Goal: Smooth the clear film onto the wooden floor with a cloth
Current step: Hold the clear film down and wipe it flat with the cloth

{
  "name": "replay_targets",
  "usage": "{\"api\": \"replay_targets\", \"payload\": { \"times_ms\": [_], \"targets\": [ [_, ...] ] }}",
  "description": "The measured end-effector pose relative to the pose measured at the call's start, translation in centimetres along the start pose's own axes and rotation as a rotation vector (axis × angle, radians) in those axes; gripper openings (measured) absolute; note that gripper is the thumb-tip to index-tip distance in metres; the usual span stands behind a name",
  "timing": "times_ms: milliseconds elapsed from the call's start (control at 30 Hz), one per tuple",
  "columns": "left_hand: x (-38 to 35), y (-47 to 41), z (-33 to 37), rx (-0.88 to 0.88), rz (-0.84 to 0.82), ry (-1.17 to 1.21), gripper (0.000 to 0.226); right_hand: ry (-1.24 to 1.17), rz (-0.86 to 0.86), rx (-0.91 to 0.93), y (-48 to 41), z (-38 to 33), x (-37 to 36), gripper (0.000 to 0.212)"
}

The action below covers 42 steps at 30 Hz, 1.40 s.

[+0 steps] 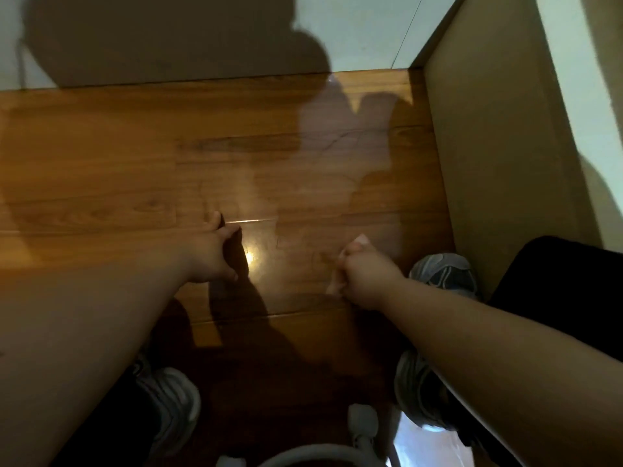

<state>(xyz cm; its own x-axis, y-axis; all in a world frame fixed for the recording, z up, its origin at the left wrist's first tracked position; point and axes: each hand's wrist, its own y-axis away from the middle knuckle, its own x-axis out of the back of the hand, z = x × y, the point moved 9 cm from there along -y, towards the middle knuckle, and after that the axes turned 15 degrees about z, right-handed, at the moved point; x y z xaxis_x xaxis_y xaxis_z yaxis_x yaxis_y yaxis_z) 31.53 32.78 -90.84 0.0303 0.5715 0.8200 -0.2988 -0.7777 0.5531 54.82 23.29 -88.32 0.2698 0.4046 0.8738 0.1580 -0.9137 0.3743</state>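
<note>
Risk: creases (333, 143) at far end of clear film (337, 190) could lock in as folds or trapped air if cloth (360, 241) is pushed across them. Film could skid if bracing slips.

Film thin and glossy, lying on right part of wooden floor (101, 163); planks smooth and grained. Cloth pale and soft.

Left hand (215, 254) spread, pressing down. Right hand (364, 281) fisted round cloth, on film.
</note>
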Motion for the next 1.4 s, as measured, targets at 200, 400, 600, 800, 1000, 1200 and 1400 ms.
{"api": "replay_targets", "payload": {
  "times_ms": [200,400,600,800,1000,1200,1400],
  "targets": [
    [0.8,-0.2,0.6,-0.011,-0.030,0.027,0.101,-0.043,-0.051,0.322,2.1,-2.2,-1.0,0.039],
    [0.0,1.0,0.2,-0.035,0.045,-0.027,0.109,-0.074,0.013,-0.228,-2.7,6.6,3.4,0.010],
    [0.2,1.0,0.1,-0.052,0.014,-0.020,0.109,-0.094,-0.673,0.274,7.7,-6.7,-9.1,0.018],
    [-0.4,1.7,0.0,-0.053,0.001,-0.030,0.107,-0.033,-0.398,0.685,8.8,-10.0,-7.3,0.019],
    [-0.6,2.1,-0.3,-0.057,0.041,-0.002,0.100,0.379,0.110,0.049,-5.0,2.0,3.7,0.054],
    [0.0,2.6,-2.1,0.008,0.160,-0.060,0.095,0.076,0.062,0.391,1.9,-7.7,-0.9,0.039],
    [-0.9,3.3,-4.8,0.049,0.033,-0.100,0.100,0.059,-0.463,0.814,13.3,-17.0,-12.0,0.032]
  ]
}}
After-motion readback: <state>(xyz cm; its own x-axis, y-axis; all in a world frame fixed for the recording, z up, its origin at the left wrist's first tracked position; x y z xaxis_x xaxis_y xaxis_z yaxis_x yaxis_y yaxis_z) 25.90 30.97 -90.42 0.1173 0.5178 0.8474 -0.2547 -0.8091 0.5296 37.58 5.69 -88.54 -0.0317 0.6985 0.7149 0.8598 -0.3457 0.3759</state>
